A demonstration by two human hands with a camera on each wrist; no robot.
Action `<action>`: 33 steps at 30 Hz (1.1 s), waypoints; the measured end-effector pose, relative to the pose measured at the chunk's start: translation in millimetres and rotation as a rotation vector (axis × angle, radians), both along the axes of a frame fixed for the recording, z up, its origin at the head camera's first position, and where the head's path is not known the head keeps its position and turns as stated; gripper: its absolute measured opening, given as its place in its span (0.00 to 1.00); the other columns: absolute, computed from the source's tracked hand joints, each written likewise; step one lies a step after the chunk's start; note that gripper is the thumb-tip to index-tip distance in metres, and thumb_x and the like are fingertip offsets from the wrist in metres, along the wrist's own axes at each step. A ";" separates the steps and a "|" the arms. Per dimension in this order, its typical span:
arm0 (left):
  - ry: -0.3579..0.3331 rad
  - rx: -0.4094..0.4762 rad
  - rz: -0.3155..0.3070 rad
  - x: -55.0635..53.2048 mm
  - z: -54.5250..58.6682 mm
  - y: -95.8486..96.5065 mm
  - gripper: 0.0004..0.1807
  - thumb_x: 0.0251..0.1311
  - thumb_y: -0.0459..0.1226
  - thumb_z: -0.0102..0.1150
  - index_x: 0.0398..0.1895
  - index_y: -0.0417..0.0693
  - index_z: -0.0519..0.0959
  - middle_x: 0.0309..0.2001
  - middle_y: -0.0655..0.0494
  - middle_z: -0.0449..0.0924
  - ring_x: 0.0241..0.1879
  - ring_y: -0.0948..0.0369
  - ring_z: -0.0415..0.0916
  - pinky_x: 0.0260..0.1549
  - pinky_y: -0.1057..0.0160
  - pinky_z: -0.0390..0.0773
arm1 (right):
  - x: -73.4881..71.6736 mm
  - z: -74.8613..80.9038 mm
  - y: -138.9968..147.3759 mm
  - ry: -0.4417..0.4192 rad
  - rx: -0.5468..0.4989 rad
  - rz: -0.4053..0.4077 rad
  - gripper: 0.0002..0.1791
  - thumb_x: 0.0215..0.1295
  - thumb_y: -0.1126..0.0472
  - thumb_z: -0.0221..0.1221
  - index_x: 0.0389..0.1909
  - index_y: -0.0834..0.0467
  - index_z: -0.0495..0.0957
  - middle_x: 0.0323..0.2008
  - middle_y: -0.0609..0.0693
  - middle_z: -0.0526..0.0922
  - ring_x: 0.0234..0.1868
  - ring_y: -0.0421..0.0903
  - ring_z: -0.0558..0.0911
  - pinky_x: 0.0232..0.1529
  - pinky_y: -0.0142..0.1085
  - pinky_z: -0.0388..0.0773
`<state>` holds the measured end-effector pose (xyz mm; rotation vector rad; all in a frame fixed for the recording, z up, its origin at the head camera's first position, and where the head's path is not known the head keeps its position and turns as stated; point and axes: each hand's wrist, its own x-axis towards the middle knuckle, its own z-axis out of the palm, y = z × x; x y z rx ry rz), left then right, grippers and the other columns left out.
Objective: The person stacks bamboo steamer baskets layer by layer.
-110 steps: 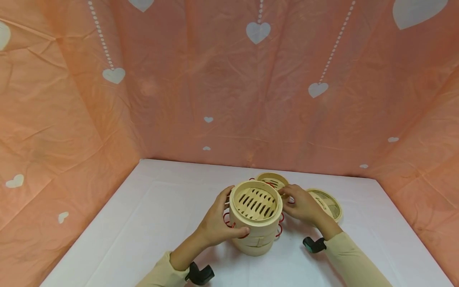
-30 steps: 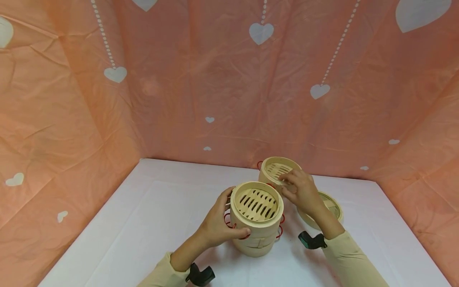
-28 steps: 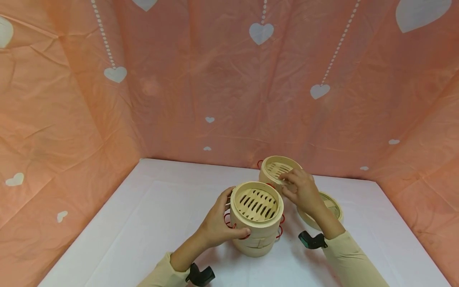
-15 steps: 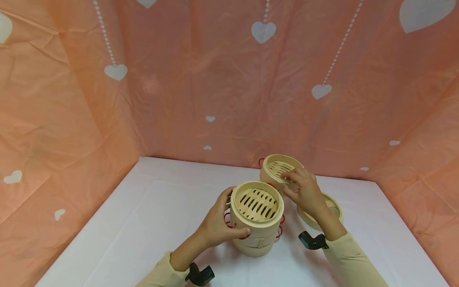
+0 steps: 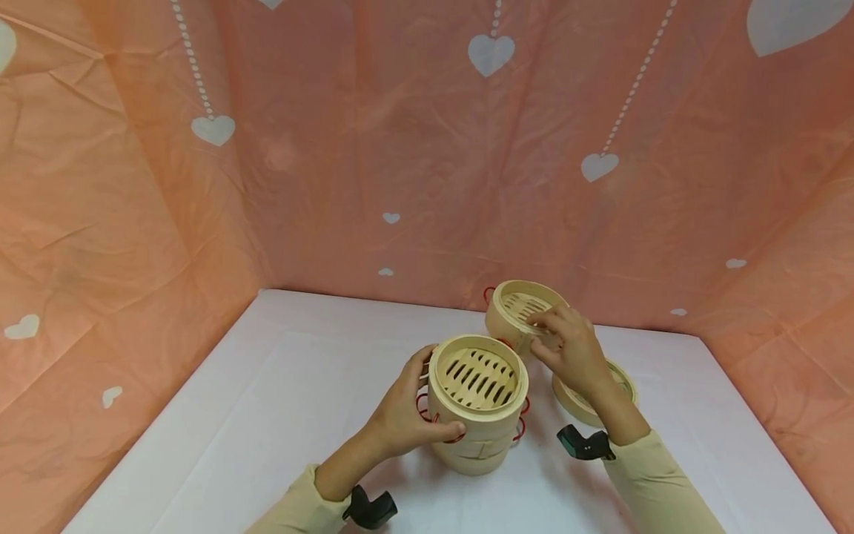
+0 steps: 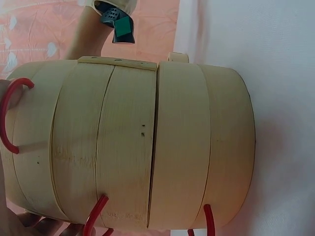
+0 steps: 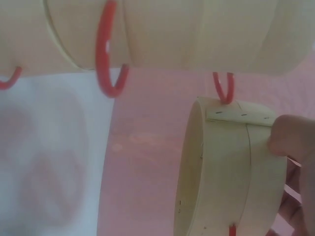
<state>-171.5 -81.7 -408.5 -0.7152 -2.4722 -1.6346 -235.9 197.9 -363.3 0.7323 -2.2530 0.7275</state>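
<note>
Peach heart-print cloth [image 5: 427, 178] is hanging behind and along both sides, creased all over. White-covered table [image 5: 293, 386] is filling the lower part of the head view.

Two beige sleeves [image 5: 667, 482] are coming in from the near edge.

Bamboo steamer stack [image 5: 483, 437] is standing upright on the table, in front of the person. Its top is lying uncovered, slotted floor [image 5: 477, 378] showing inside the rim. Tier seams are running round the wall in the left wrist view; exact tier count I can't tell.

Separate bamboo steamer basket [image 5: 510, 322] is sitting just beyond the stack in the head view, its slats facing up. Right wrist view is showing pink cloth between it and the table, so it's hanging clear. Whether it's touching the stack: can't tell.

Round bamboo lid [image 5: 575, 404] is lying on the table right of the stack, partly hiding under the right forearm.

Left hand [image 5: 405, 423] is gripping the stack: thumb is crossing the near wall, fingers are wrapping the left side. Right hand [image 5: 574, 345] is pinching the basket at its right side: thumb is pressing the outer wall, fingers are reaching over the rim. Some of those fingers are hiding behind the basket in the right wrist view.

Black wrist cameras [image 5: 371, 510] are riding on both wrists.

Red loop handles [image 6: 10, 113] are sticking out from the stack's wall; the basket is carrying them too.
</note>
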 end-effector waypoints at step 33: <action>-0.008 -0.023 0.003 0.3 1.7 -0.1 0.58 0.35 0.48 0.79 0.72 0.62 0.53 0.64 0.66 0.65 0.65 0.63 0.64 0.61 0.52 0.71 | 17.3 31.0 -4.2 0.035 -0.047 0.024 0.14 0.45 0.72 0.63 0.37 0.60 0.83 0.33 0.51 0.81 0.38 0.49 0.75 0.45 0.48 0.64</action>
